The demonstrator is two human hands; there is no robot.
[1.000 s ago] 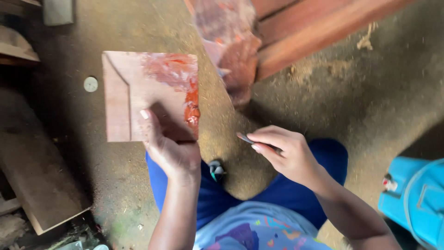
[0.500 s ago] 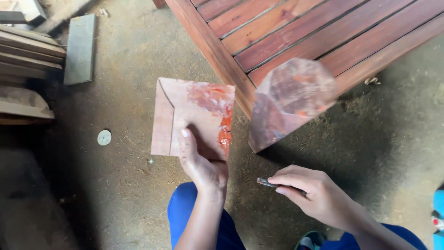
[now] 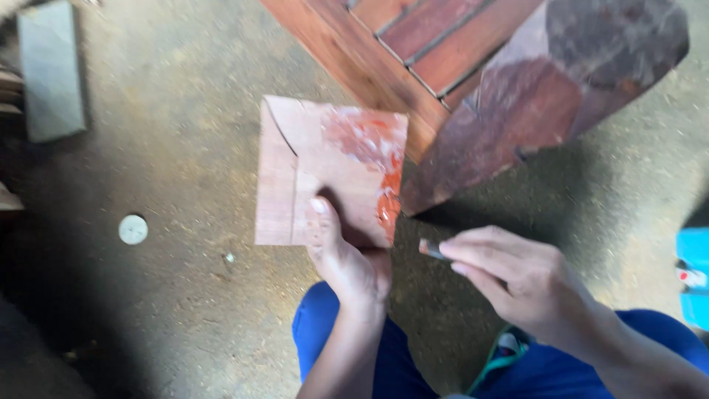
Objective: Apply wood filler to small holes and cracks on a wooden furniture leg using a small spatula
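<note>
My left hand (image 3: 347, 258) gripped the board (image 3: 329, 171) by its near edge, thumb on top, red paste (image 3: 384, 177) smeared along its right side. My right hand (image 3: 517, 284) pinched a small tool (image 3: 432, 250), tip pointing left, just below the board's right corner and nearer the paste.

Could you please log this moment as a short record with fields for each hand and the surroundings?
left hand: holds a square wooden board smeared with red-orange paste, thumb on top
right hand: pinches a small dark tool near the board's edge
nearby: reddish slatted wooden furniture; round white disc on the dusty floor
</note>
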